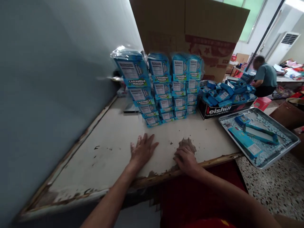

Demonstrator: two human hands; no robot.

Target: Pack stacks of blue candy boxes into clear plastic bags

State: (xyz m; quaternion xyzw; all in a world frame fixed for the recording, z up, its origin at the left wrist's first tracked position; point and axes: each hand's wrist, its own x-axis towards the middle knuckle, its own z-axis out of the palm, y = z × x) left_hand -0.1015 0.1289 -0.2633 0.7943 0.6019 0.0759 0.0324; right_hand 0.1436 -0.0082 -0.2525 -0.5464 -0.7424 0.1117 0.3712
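My left hand (pixel 142 151) lies on the white table (pixel 114 139) with its fingers spread. Nothing is in it. My right hand (pixel 187 160) rests near the table's front edge, on a worn, peeled patch (pixel 191 143). Its fingers lie loosely bent on the surface, and I see no object under them. Beyond both hands stand several columns of stacked blue packs (pixel 161 88) marked "Caramelo Macizo", with clear film over the top ones. The left column leans outward a little.
To the right, a printed carton (pixel 213 110) is heaped with small blue boxes (pixel 223 91). A metal tray (pixel 288 144) with white bits and blue packaging overhangs the front edge. A wall (pixel 59 79) borders the left, a large cardboard sheet (pixel 166 28) the back. Another person (pixel 266 76) sits farther off.
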